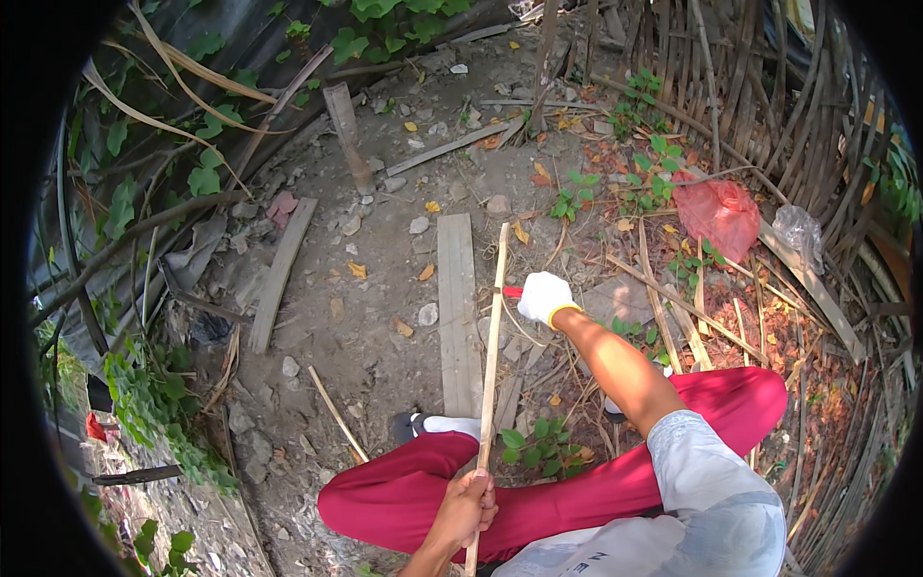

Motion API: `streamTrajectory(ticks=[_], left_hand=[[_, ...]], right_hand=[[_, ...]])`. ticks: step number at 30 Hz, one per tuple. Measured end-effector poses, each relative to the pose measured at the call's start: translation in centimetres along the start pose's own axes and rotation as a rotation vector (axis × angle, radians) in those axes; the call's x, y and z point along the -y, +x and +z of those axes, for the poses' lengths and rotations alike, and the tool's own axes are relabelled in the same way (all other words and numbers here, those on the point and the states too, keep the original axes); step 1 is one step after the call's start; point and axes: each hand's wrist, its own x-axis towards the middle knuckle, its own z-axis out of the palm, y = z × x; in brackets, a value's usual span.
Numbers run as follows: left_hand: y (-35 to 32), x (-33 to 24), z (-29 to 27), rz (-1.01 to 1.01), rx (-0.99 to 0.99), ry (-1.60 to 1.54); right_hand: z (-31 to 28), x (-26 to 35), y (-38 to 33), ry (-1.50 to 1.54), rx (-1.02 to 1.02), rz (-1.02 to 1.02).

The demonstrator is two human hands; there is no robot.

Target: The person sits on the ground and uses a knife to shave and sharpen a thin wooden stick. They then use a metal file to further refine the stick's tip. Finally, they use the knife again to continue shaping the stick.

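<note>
A long, pale wooden strip, probably split bamboo, stands slanted in front of me, its lower part between my knees. My bare left hand is closed around it low down, near my lap. Farther up, my right hand, in a white glove with a yellow cuff, is closed on a small red-handled tool. The tool's dark end meets the strip's side; its exact shape is too small to make out. Above that contact, the strip's far end sticks out free.
Beyond the strip, a flat grey board lies on the dirt. A shorter plank rests to the left, near a wooden stake. Loose sticks, a red plastic bag and a stick fence are on the right.
</note>
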Motion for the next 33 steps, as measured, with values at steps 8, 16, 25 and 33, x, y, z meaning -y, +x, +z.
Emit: streamTrajectory(ticks=[8, 16, 25, 33], left_hand=[[-3.1, 2.5, -2.5, -0.092, -0.04, -0.058], [-5.3, 5.5, -3.9, 0.073, -0.118, 0.189], [-5.9, 3.3, -4.5, -0.172, -0.09, -0.164], [-5.1, 3.6, -7.1, -0.191, 0.075, -0.35]], right_hand=[[1.4, -2.0, 2.3, 0.013, -0.027, 0.077], [3.4, -6.0, 3.2, -0.055, -0.163, 0.096], [3.1, -6.7, 3.2, -0.033, -0.203, 0.144], [2.0, -5.2, 2.3, 0.155, -0.074, 0.224]])
